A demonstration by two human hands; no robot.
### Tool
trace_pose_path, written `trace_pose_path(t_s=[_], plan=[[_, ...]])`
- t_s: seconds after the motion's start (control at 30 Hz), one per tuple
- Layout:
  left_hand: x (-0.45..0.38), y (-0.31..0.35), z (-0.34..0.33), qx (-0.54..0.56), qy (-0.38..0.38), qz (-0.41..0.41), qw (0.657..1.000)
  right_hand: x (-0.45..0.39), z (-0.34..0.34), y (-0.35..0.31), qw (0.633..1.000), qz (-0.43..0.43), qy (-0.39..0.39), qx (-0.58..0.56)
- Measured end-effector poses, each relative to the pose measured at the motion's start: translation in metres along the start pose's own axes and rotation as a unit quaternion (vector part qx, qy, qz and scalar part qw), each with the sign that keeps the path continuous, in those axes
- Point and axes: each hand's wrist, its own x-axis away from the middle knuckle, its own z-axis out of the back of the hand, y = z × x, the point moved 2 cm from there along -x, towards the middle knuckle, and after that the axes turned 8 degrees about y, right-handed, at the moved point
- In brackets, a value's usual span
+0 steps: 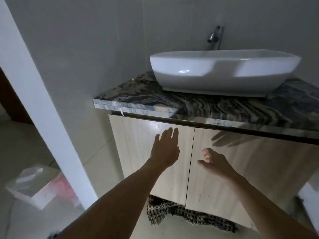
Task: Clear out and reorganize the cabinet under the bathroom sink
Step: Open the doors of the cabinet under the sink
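A: Hand pose?
B: My left hand [165, 150] reaches, fingers straight, before the left cabinet door [146, 152]; my right hand [214, 163] hangs loosely curled, holding nothing, apart.
A: Cabinet?
B: Below the sink [224, 69]; 2 doors closed, seam upright.

Single view, head-worn wide-angle camera. Position: standing height, close before the cabinet [172, 152]. Facing: forward and steeply down, tilted. Covers the countertop's [207, 107] front edge and left corner, the sink [224, 69], both closed doors, floor below. Both forearms enter from the bottom edge. No second view.
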Motion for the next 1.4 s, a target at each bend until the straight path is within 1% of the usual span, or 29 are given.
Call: trace_pose_path(t_s=[0.1,0.13,0.23,0.33,0.37,0.5,0.6,0.7,0.8,0.9,0.97,1.0,1.07,1.17,1.23,1.33,1.4], plan=[[-0.017,-0.010,-0.023,-0.048,0.141,-0.059,0.987,-0.023,-0.033,0.012,0.995,0.049,0.070,-0.054],[-0.023,-0.014,-0.030,-0.057,0.167,-0.074,0.982,-0.028,-0.042,0.014,0.993,0.063,0.088,-0.055],[-0.029,-0.016,-0.051,-0.060,0.169,-0.086,0.980,-0.040,-0.065,0.031,0.984,0.095,0.146,-0.049],[-0.036,-0.017,-0.053,-0.091,0.220,-0.084,0.968,-0.039,-0.075,0.038,0.975,0.124,0.178,-0.042],[-0.039,-0.013,-0.049,-0.087,0.225,-0.090,0.966,-0.038,-0.078,0.039,0.973,0.130,0.183,-0.043],[-0.054,0.002,-0.034,-0.046,0.186,-0.096,0.977,-0.041,-0.076,0.034,0.973,0.123,0.187,-0.052],[-0.059,0.002,-0.033,-0.056,0.167,-0.104,0.979,-0.049,-0.072,0.035,0.978,0.092,0.172,-0.073],[-0.057,-0.001,-0.031,-0.035,0.155,-0.105,0.982,-0.053,-0.073,0.037,0.979,0.090,0.163,-0.081],[-0.047,-0.002,-0.031,-0.024,0.151,-0.105,0.983,-0.052,-0.074,0.034,0.977,0.095,0.184,-0.055],[-0.035,-0.002,-0.031,-0.018,0.138,-0.114,0.984,-0.052,-0.077,0.027,0.975,0.104,0.197,0.022],[-0.028,-0.004,-0.030,-0.020,0.122,-0.109,0.986,-0.050,-0.078,0.022,0.979,0.098,0.177,-0.019],[-0.023,-0.007,-0.030,-0.025,0.113,-0.099,0.988,-0.047,-0.077,0.019,0.980,0.094,0.167,-0.055],[-0.006,-0.014,-0.035,-0.026,0.110,-0.065,0.992,-0.040,-0.073,0.015,0.973,0.106,0.173,-0.109],[0.046,-0.020,-0.058,0.031,0.127,-0.015,0.991,-0.030,-0.074,0.015,0.963,0.131,0.203,-0.119],[0.086,-0.016,-0.075,0.084,0.091,0.016,0.992,-0.013,-0.077,0.014,0.961,0.150,0.200,-0.120],[0.128,-0.009,-0.096,0.137,0.032,0.064,0.988,0.016,-0.082,0.006,0.948,0.219,0.201,-0.117],[0.147,-0.002,-0.103,0.182,0.037,0.092,0.978,0.037,-0.087,-0.004,0.942,0.249,0.184,-0.131]])
